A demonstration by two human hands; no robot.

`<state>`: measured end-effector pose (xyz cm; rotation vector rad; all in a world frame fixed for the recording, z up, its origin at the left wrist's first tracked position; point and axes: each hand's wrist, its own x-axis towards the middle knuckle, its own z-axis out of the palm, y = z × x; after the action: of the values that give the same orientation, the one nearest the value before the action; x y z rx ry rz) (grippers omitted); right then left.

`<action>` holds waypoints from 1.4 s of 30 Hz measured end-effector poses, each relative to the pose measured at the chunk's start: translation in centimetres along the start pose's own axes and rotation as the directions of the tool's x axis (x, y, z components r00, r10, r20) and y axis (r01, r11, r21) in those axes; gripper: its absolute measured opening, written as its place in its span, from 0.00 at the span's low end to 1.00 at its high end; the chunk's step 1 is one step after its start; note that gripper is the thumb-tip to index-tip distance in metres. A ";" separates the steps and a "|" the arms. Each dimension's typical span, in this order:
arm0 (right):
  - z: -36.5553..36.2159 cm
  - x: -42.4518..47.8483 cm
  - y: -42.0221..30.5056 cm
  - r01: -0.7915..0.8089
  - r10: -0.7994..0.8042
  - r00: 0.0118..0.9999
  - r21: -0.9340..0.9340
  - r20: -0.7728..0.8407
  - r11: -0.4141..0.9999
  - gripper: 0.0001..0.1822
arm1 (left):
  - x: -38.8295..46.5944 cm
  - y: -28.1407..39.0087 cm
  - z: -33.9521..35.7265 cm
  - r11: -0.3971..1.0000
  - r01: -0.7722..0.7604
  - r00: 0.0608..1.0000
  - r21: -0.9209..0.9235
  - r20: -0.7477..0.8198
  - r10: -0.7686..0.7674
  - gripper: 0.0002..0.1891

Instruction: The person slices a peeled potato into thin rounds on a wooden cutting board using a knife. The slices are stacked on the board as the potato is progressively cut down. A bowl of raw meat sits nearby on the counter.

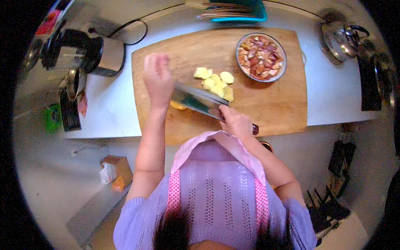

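My right hand point(236, 122) grips a cleaver point(200, 101) by its dark handle, the broad blade tilted and slanting up to the left over a wooden cutting board point(268, 109). Raised above the board's left part, my left hand point(158, 76) is curled and blurred, close to the blade's far end; whether it holds anything is hidden. A yellowish piece point(178, 105) lies partly under the blade. Pale yellow slices point(217, 84), perhaps ginger or potato, lie in a loose group just beyond the cleaver. A glass bowl of cut raw meat point(261, 57) rests on the board's back right.
A teal basket with chopsticks point(239, 18) stands behind the board. At the left is a black and silver appliance point(107, 56) with a cord; at the right, a shiny kettle point(339, 39). The white countertop's front edge point(103, 137) runs before me.
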<state>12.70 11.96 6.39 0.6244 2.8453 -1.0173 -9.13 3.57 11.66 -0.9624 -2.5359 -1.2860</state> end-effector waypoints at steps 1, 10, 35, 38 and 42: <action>0.2 0.0 0.0 -0.047 0.049 0.999 0.061 -0.022 0.997 0.15 | -0.2 -0.9 -0.9 0.999 0.047 0.993 -0.012 -0.110 -0.048 0.08; 1.9 0.8 0.1 -0.269 0.290 0.957 0.332 -0.013 0.904 0.15 | -12.3 -9.9 1.6 0.789 0.592 0.777 0.165 0.143 -0.613 0.34; 2.6 -0.4 0.9 -0.213 0.202 0.975 0.128 0.092 0.969 0.18 | -13.4 -8.0 7.0 0.647 0.757 0.609 0.088 0.262 -0.748 0.38; 2.7 -0.5 0.6 -0.217 0.201 0.975 0.224 0.091 0.950 0.18 | -13.0 -7.3 6.7 0.656 0.745 0.612 0.119 0.271 -0.744 0.38; 1.8 -0.6 0.5 -0.231 0.198 0.968 0.232 0.156 0.945 0.18 | -13.2 -7.3 6.7 0.673 0.736 0.633 0.074 0.280 -0.722 0.36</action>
<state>13.27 10.99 4.78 0.8328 2.4910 -1.3309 -2.10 -0.80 -2.60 -0.0452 -3.3216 -1.4476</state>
